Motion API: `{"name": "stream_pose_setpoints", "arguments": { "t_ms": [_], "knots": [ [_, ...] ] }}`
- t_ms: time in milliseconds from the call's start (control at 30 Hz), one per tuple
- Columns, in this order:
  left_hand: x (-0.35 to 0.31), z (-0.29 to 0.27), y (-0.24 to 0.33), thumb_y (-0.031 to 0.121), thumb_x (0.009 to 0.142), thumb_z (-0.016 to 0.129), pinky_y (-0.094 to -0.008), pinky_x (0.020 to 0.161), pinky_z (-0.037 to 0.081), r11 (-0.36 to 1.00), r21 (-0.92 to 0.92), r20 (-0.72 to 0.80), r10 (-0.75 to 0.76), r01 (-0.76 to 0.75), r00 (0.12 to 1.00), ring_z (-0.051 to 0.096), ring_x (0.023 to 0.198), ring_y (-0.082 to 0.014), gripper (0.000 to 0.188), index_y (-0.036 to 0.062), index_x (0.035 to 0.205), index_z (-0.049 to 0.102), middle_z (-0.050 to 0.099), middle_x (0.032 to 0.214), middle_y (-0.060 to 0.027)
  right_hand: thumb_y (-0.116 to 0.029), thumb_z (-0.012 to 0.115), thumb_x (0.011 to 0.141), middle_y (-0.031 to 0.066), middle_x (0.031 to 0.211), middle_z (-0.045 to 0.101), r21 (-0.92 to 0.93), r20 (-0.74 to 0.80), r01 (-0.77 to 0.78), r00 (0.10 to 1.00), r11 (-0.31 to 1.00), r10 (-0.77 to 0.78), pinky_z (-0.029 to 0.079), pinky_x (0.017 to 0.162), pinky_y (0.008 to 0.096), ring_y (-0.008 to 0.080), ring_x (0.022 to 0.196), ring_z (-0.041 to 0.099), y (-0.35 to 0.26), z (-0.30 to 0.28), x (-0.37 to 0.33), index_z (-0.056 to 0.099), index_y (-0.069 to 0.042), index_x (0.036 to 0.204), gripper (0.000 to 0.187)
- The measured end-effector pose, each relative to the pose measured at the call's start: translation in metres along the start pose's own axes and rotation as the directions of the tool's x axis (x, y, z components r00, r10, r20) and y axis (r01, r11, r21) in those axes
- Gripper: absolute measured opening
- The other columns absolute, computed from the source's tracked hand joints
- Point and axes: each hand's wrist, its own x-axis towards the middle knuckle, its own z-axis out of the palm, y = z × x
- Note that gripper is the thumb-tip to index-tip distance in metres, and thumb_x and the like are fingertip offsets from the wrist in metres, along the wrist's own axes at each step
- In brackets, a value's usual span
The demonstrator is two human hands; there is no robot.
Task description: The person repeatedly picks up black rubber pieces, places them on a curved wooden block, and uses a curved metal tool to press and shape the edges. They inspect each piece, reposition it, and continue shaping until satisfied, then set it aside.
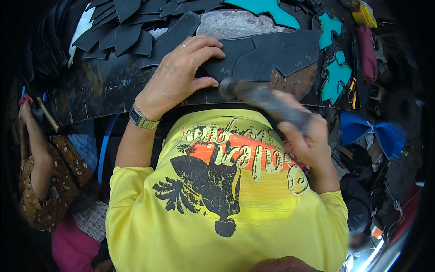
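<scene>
My left hand [181, 72] presses flat on a black cut leather piece [267, 56] that lies on the dark worn workbench [99, 90]. A ring is on one finger and a metal watch [141, 119] sits on that wrist. My right hand [306, 136] grips the handle of a dark tool [258, 96], blurred by motion, whose head is at the near edge of the black piece beside my left thumb. My yellow printed shirt fills the lower middle.
Several black cut pieces [122, 31] are piled at the bench's far left. Teal cut pieces [335, 72] lie at the right and far edge. A grey stone slab [235, 22] sits behind. Another person in a patterned top [45, 181] sits at the left. Blue material [371, 131] lies at the right.
</scene>
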Motion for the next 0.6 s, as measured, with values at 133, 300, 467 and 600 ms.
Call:
{"name": "stream_pose_setpoints", "arguments": {
  "t_ms": [133,300,467,600],
  "knots": [
    [0.001,-0.001,0.0,0.008,0.067,0.089,-0.0399,0.107,0.049,1.0,-0.013,0.015,-0.015,0.015,1.0,0.057,0.129,-0.0313,0.051,0.0057,0.113,0.066,0.064,0.134,-0.0078,-0.011,0.067,0.094,0.0176,0.122,0.072,-0.037,-0.063,-0.139,0.989,0.99,0.137,0.058,0.084,0.0369,0.0349,0.099,0.073,0.008,0.005,0.007,0.062,-0.007,0.137,0.043],
    [0.0,-0.002,0.002,0.006,0.068,0.087,-0.0415,0.102,0.051,1.0,-0.018,-0.004,0.025,-0.025,1.0,0.058,0.125,-0.0335,0.046,0.0039,0.107,0.063,0.063,0.13,-0.0096,-0.022,0.07,0.096,0.0187,0.105,0.074,-0.271,-0.071,-0.151,0.988,0.951,0.137,0.058,0.075,0.0413,0.0383,0.089,0.073,0.021,0.009,0.023,0.061,-0.015,0.139,0.044],
    [0.0,-0.001,-0.001,0.006,0.068,0.088,-0.0416,0.101,0.051,0.999,-0.03,-0.021,0.035,-0.036,0.999,0.059,0.124,-0.0335,0.045,0.004,0.106,0.063,0.063,0.13,-0.0094,-0.016,0.071,0.095,0.0216,0.112,0.073,-0.026,-0.177,-0.163,0.972,0.986,0.156,0.056,0.086,0.0368,0.0383,0.097,0.072,0.008,0.007,0.019,0.062,-0.009,0.137,0.043],
    [0.0,-0.003,-0.003,0.007,0.068,0.089,-0.0402,0.109,0.048,0.999,-0.047,0.04,-0.019,0.021,0.999,0.056,0.132,-0.0317,0.047,0.0064,0.109,0.066,0.063,0.136,-0.0084,-0.016,0.07,0.095,0.0212,0.111,0.073,-0.067,-0.162,-0.113,0.982,0.991,0.101,0.056,0.085,0.0364,0.0373,0.097,0.072,0.004,0.012,0.022,0.064,-0.008,0.134,0.04]
  ]
}}
